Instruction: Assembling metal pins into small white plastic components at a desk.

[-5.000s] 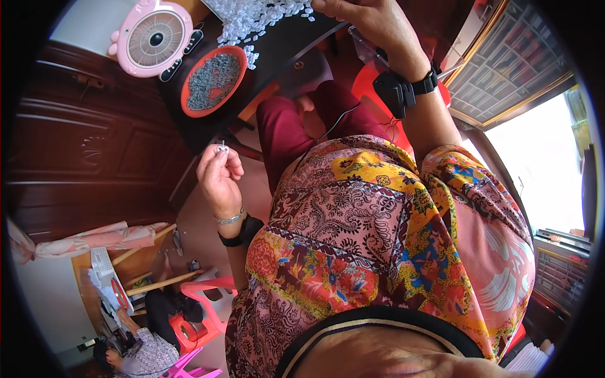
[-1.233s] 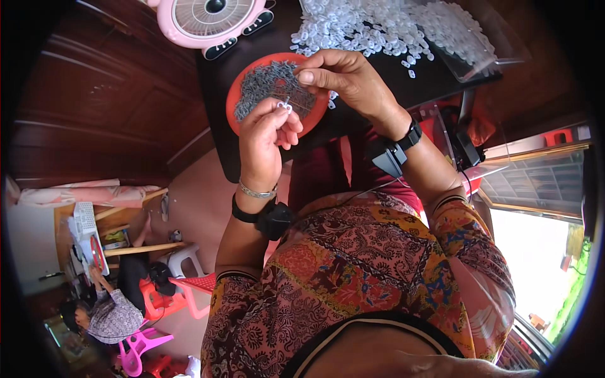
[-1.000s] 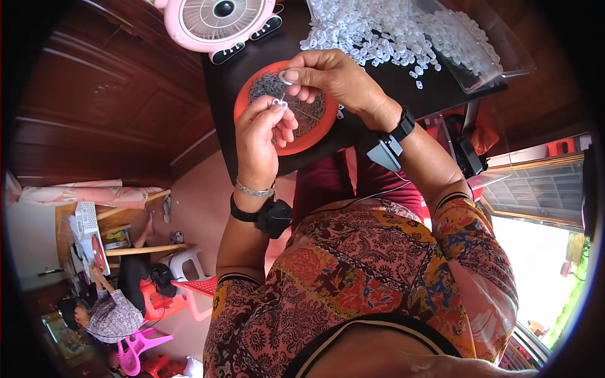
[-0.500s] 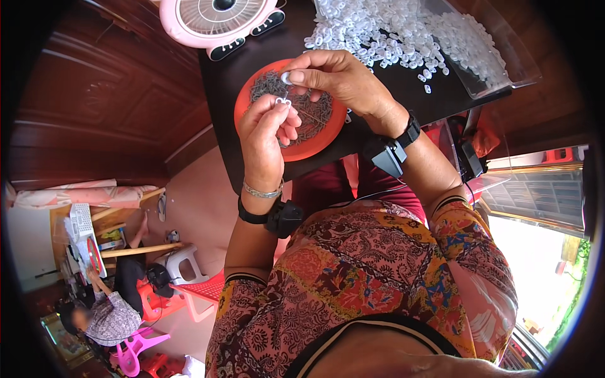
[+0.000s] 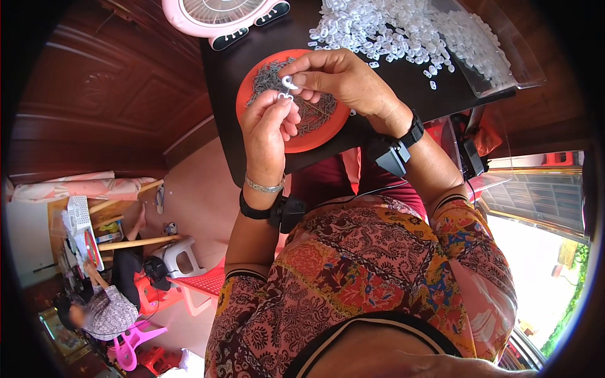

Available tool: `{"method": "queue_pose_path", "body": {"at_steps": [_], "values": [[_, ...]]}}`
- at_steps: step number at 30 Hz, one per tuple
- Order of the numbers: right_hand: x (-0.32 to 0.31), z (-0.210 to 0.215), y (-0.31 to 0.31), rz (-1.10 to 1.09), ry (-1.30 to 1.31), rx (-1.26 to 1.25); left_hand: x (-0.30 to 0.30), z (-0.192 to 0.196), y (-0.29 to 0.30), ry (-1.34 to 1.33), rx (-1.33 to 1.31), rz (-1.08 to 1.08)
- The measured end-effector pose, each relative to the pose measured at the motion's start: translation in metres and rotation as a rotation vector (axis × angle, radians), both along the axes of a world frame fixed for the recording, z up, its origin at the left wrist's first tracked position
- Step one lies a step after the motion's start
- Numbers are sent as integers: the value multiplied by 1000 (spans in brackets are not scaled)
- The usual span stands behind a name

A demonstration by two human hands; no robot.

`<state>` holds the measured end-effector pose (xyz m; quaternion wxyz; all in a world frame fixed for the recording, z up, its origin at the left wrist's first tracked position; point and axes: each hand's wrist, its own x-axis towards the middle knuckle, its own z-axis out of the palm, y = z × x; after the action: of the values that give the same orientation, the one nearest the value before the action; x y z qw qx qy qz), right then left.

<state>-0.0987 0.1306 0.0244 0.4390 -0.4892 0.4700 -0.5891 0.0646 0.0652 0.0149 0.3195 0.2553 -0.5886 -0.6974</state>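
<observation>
Over the round orange tray, my two hands work close together. Between the thumb and fingers of my right hand is a small white plastic piece, its hole facing up. My left hand pinches another small white plastic piece just below it. A thin grey bit shows between the two pieces; whether it joins them I cannot tell. Many small grey metal pieces, like screws or pins, lie in the tray under my hands.
White plastic pieces heap at the table's far right, spilling from a clear bin. A pink fan stands at the far left of the dark table. Off to the left, another person sits near a red chair.
The white piece in my right hand has turned so that its hole shows, and it is closer to the piece in my left hand. Both hands keep their pinch.
</observation>
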Motion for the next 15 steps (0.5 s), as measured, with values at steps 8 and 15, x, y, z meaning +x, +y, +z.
{"method": "queue_pose_path", "body": {"at_steps": [8,15], "values": [[9,0,4,-66,64,-57,4,-4,1,18,-16,-20],[13,-1,7,-111,133,-115,6,-6,4,21,0,-27]]}}
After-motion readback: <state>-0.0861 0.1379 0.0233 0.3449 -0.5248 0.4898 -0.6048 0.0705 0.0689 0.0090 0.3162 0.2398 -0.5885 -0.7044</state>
